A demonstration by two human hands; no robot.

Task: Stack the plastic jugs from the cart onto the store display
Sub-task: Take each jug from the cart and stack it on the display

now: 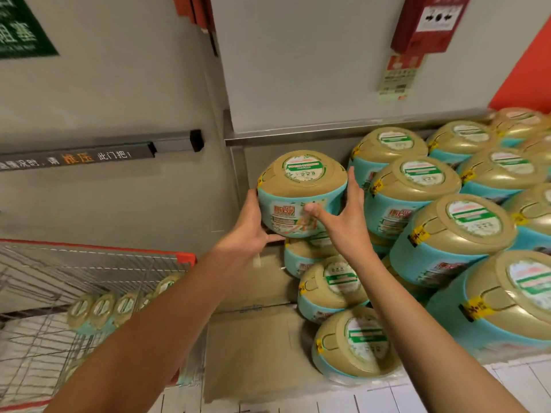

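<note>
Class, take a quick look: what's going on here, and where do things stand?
A person is stocking a store display. The left hand grips the lower left of a teal, gold-lidded jug; the right hand steadies its right side with spread fingers. It is at the top left end of the stacked jugs. Spare jugs wait in the wire cart.

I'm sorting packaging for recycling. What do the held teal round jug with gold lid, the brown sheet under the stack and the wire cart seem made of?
Teal round jug with gold lid: likely moulded plastic, smooth with a soft sheen; labels look printed. Brown sheet: probably cardboard, matte, with visible creases. Wire cart: thin metal mesh, greyish; its red corner looks plastic.
</note>
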